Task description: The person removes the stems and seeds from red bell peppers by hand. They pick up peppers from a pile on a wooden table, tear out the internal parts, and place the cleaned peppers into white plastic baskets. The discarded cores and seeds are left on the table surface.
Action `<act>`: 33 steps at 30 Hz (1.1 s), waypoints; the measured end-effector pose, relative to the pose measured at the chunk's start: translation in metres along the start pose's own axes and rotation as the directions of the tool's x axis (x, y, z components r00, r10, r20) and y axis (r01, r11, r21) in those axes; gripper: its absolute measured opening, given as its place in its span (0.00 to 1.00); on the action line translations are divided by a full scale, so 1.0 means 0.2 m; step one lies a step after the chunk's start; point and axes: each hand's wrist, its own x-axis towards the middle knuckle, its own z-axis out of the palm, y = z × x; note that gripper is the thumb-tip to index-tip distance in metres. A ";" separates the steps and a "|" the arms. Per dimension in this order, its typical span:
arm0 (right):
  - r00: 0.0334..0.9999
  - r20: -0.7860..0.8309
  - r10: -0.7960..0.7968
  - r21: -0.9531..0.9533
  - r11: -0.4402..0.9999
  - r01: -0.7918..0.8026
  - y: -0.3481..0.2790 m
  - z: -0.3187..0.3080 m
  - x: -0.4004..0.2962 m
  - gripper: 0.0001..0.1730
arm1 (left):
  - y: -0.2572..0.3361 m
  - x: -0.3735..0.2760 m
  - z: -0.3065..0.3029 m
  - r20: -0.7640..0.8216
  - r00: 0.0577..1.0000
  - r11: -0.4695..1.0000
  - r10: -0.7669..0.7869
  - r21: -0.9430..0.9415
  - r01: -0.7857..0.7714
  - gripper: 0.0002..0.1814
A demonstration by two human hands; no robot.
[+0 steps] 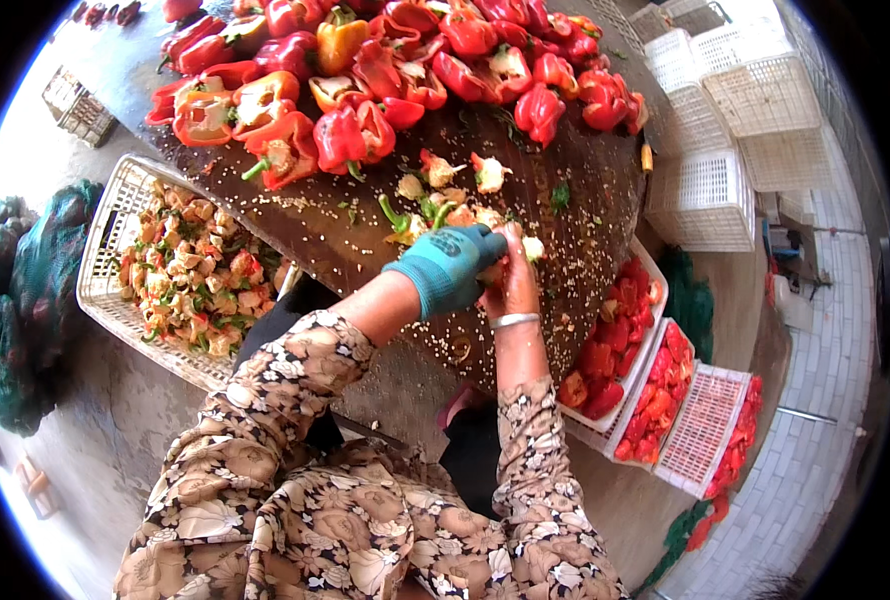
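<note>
My left hand [448, 262], in a teal work glove, meets my bare right hand [512, 277] over the dark table [295, 217]. The fingers of both are bent around something small and mostly hidden, perhaps a piece of pepper; its shape cannot be made out. Cut-out pepper cores with green stems [396, 214] lie just beyond my hands. Pale seeds are scattered over the tabletop. A heap of red bell peppers [471, 34], several split in halves, covers the far part of the table, with an orange one [340, 41] among them.
A white plastic crate [126, 172] holding pepper cores stands at the left. Crates of red pepper pieces [655, 405] stand at the lower right. Stacked white crates [704, 195] are beyond the table's right edge. Green mesh sacks [47, 255] lie on the floor at the far left.
</note>
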 end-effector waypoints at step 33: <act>0.745 -0.536 -0.397 0.210 0.792 0.573 -0.50 -0.83 0.08 0.33 | -0.22 0.13 0.02 -0.192 0.891 0.672 -0.411 -0.724 0.154 0.19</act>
